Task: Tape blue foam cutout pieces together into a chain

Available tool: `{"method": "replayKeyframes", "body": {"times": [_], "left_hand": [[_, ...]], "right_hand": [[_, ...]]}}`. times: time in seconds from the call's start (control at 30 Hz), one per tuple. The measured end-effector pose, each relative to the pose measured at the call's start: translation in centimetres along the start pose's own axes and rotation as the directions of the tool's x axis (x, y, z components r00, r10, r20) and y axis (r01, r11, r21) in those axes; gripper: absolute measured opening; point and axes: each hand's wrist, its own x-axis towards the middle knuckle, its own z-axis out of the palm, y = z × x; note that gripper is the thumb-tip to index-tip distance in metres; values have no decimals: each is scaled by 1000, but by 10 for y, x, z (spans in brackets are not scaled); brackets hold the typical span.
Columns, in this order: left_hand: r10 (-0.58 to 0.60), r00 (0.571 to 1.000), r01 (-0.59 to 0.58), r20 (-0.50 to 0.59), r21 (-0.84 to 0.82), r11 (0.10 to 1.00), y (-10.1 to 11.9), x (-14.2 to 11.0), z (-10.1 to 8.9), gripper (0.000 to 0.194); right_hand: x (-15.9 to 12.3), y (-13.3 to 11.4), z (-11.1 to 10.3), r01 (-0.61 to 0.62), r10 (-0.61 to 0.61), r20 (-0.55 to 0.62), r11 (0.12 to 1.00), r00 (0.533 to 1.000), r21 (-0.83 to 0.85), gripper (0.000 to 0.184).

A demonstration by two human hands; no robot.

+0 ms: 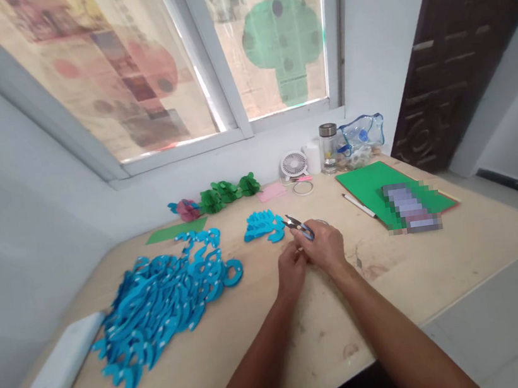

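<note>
My right hand (323,248) grips a pair of small metal thread snips (298,227) with blue-trimmed handles, their blades pointing left. My left hand (292,272) is curled against it, and its fingers are partly hidden, so I cannot tell if they hold anything. Just left of the blades lies a small stack of blue foam cut-outs (263,228). A much larger heap of curved blue foam pieces (163,302) spreads over the left of the wooden table (318,351).
Green paper flowers (226,192) and a pink-and-blue one (187,210) stand along the wall under the window. At the back right are a small white fan (294,165), a glass jar (330,148) and a cut plastic bottle (361,135). A green sheet (367,187) lies on the right, with a pen (358,205) beside it.
</note>
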Motion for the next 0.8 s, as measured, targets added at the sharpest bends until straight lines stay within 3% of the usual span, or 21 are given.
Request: {"method": "replayKeyframes", "body": {"times": [0.1,0.2,0.27,0.57,0.8], "left_hand": [[-59,992,51,-110,-69,996,0,-2,-13,26],[-16,960,5,-280,-41,999,4,-1,-28,28],[29,946,-38,-323,-20,999,6,1,-37,28],[259,904,-204,-340,191,960,8,3,-55,19],[241,912,-175,-331,217,960,8,3,-56,16]], "right_hand": [[-1,-1,2,21,-20,14,1000,1000,-23,35],[-3,-3,5,54,-52,40,997,998,-46,35],[-4,-5,8,84,-81,57,995,995,-52,36],[-8,-10,17,194,-184,116,978,976,-76,30],[-9,-13,19,269,-257,121,958,959,-101,31]]}}
